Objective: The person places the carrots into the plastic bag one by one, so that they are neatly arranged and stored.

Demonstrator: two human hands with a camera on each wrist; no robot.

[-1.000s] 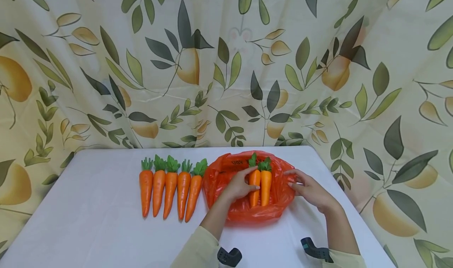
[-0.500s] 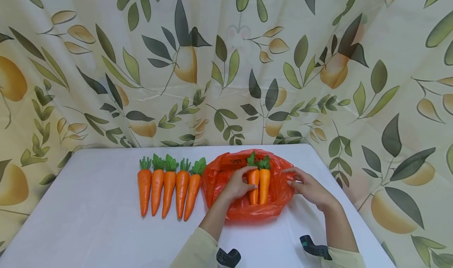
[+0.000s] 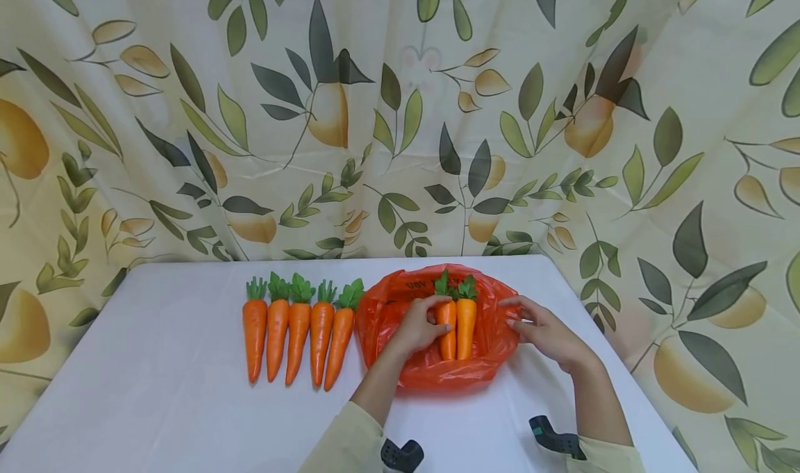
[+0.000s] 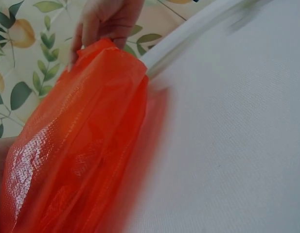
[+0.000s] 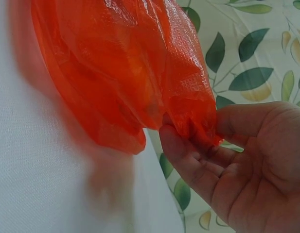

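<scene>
An open red plastic bag (image 3: 387,306) stands on the table, its rim spread wide. Two orange toy-like carrots with green leafy tops lie side by side inside it. My left hand (image 3: 417,327) reaches over the bag's near left side and holds the left carrot (image 3: 446,344), thumb in front and fingers near its top. Right of that lies the other carrot (image 3: 466,327), apart from my fingers. At the bag's right rim, my right hand (image 5: 247,165) pinches the plastic between thumb and fingers. In the left wrist view the bag's wall (image 4: 86,145) hides the carrots.
Left of the bag, several carrots (image 3: 298,334) lie in a row on the white tabletop (image 3: 156,362), leaves toward the back. The rightmost carrot (image 3: 339,344) lies close to the bag. A leaf-and-fruit patterned curtain (image 3: 400,126) hangs behind the table.
The left thumb has drawn slightly left, off the edge of the right carrot. Both carrots in the bag have shifted a touch left. The right hand keeps its grip on the rim.
</scene>
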